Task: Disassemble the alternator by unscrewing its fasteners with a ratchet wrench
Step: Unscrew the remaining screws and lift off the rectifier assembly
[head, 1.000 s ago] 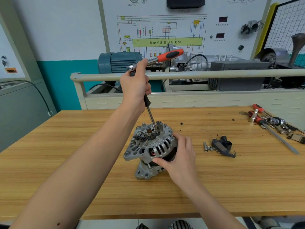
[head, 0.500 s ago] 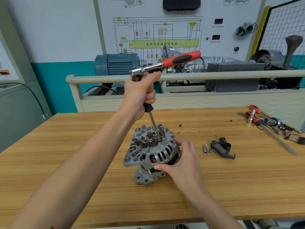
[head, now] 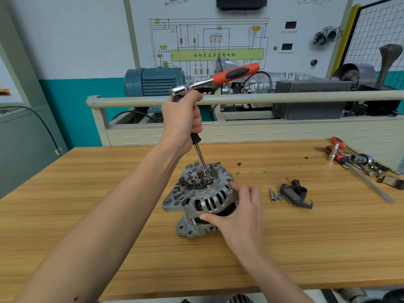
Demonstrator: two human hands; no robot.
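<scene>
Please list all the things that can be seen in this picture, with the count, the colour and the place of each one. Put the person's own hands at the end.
Silver cast-metal alternator: one, silver-grey, centre of the table.
Ratchet wrench with orange and black handle: one, chrome, on a long extension bar down into the alternator's top.
Wooden table: one, light brown.
Small metal bolts: a few, silver, right of the alternator.
Black plastic part: one, beside the bolts.
Red-handled tools and sockets: several, far right of the table.
Blue-grey electric motor: one, behind the rail.
Wiring diagram board: one, white, on the back wall.
Left hand: grips the extension bar under the ratchet head.
Right hand: holds the alternator's side.
</scene>
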